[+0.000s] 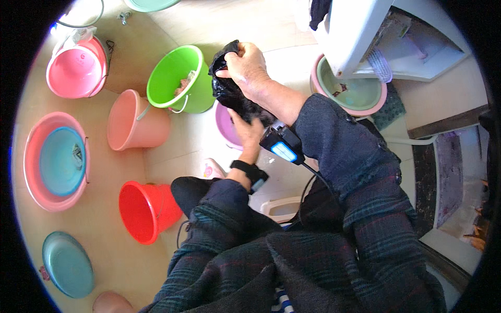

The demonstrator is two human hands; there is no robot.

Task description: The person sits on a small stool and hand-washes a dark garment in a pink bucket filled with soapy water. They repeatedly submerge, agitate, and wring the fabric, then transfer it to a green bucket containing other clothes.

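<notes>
A wet, shiny black cloth (231,92) hangs over a purple basin (227,124), which it partly hides. Near the cloth's upper end, my right hand (250,66) pinches it between thumb and fingers. Lower down, my left hand (248,131) is against the cloth's lower part, slightly blurred; whether its fingers grip the fabric is not clear. A black device with a lit blue-white panel (283,150) sits at my right wrist, and a black band (248,174) is round my left one.
A green bucket (199,78) with something inside stands left of the cloth, near a pink bucket (127,121) and a red bucket (139,211). Several basins hang along the left wall. Nested basins (381,99) lie right, beside a white cabinet (352,39). A low white-rimmed fixture (274,203) is below.
</notes>
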